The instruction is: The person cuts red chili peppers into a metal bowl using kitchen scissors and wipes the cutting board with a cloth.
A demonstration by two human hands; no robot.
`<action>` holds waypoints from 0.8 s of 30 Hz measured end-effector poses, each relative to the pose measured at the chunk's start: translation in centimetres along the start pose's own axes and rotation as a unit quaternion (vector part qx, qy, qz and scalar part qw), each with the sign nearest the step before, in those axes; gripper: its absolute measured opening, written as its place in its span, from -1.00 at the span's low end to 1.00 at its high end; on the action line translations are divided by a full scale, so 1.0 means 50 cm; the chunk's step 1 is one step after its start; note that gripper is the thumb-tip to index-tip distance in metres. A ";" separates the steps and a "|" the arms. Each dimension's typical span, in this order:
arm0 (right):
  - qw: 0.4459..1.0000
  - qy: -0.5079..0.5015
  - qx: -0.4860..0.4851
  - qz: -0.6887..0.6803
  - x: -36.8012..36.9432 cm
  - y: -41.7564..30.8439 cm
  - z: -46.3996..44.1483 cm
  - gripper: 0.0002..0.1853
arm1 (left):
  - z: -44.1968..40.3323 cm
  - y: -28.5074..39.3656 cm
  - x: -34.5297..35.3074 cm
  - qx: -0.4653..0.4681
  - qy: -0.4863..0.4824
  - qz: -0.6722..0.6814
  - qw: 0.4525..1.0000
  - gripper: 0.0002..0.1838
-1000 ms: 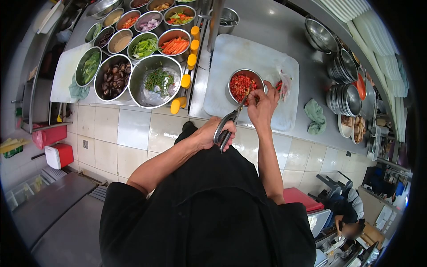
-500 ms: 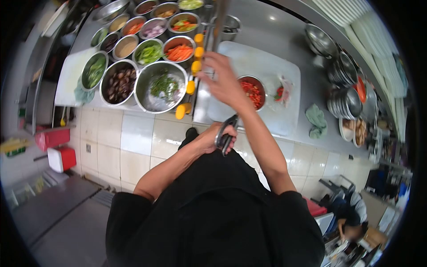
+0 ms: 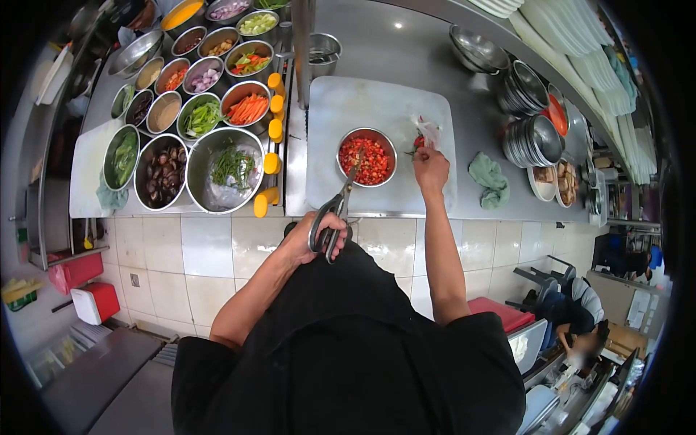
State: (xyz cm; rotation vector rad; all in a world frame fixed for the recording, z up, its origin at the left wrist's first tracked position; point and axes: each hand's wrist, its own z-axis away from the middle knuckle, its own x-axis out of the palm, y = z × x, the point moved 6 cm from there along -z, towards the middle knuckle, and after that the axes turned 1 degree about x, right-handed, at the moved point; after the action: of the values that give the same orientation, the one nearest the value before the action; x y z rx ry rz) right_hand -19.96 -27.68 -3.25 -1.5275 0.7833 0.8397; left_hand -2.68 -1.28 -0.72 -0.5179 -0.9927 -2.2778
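Observation:
My left hand is wrapped round the handles of black-handled scissors, whose blade tips reach over the chopped red chillies in a round metal bowl. The bowl stands on a white cutting board. To its right, my right hand is closed at the fingertips on a red chilli, beside a clear plastic bag. Part of the chilli is hidden by the fingers.
Metal bowls of carrots, mushrooms and green herbs stand left, beside yellow-capped bottles. A green cloth and stacked metal bowls lie right. A person is at lower right.
My right hand was over the bowl, swung left toward the yellow caps with its fingers apart, and is now closed at the chillies on the right. The scissor blades now show over the bowl.

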 end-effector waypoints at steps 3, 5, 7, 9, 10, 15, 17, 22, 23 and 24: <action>0.999 0.019 0.010 0.029 0.006 0.012 -0.002 -0.84 | -0.018 -0.013 -0.014 0.001 -0.017 0.009 1.000 -0.68; 0.998 0.027 0.018 0.060 0.008 0.004 -0.002 -0.84 | -0.023 -0.019 -0.019 -0.005 -0.024 0.008 1.000 -0.68; 0.995 0.025 0.035 0.093 0.009 -0.003 -0.007 -0.82 | -0.019 -0.011 -0.013 -0.001 -0.016 0.008 1.000 -0.72; 0.993 0.024 0.044 0.106 -0.001 -0.016 -0.009 -0.80 | -0.010 -0.005 -0.007 0.011 0.012 0.011 1.000 -0.78; 0.992 0.023 0.048 0.114 -0.005 -0.020 -0.009 -0.79 | -0.010 -0.006 -0.008 0.012 0.013 0.012 1.000 -0.78; 0.986 -0.010 0.049 0.156 0.000 -0.005 -0.026 -0.75 | -0.009 -0.007 -0.015 -0.007 0.004 0.007 1.000 -0.77; 0.987 -0.019 0.047 0.155 -0.005 -0.002 -0.026 -0.74 | -0.009 -0.005 -0.016 -0.010 0.003 0.008 1.000 -0.76; 0.996 0.001 0.006 0.084 -0.061 -0.024 0.002 -0.79 | -0.016 -0.006 -0.017 -0.007 0.003 0.011 1.000 -0.75; 0.998 0.003 -0.011 0.055 -0.067 -0.022 0.011 -0.81 | -0.016 -0.006 -0.017 -0.004 0.002 0.013 1.000 -0.75; 0.999 0.004 -0.028 0.026 -0.076 -0.017 0.020 -0.82 | -0.016 -0.006 -0.017 -0.002 0.001 0.015 1.000 -0.75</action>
State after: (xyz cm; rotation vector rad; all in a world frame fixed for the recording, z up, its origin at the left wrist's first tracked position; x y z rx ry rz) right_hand -21.29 -26.50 0.33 -1.5673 0.8151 0.9011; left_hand -2.32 -1.44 -1.87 -0.5293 -0.9731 -2.2535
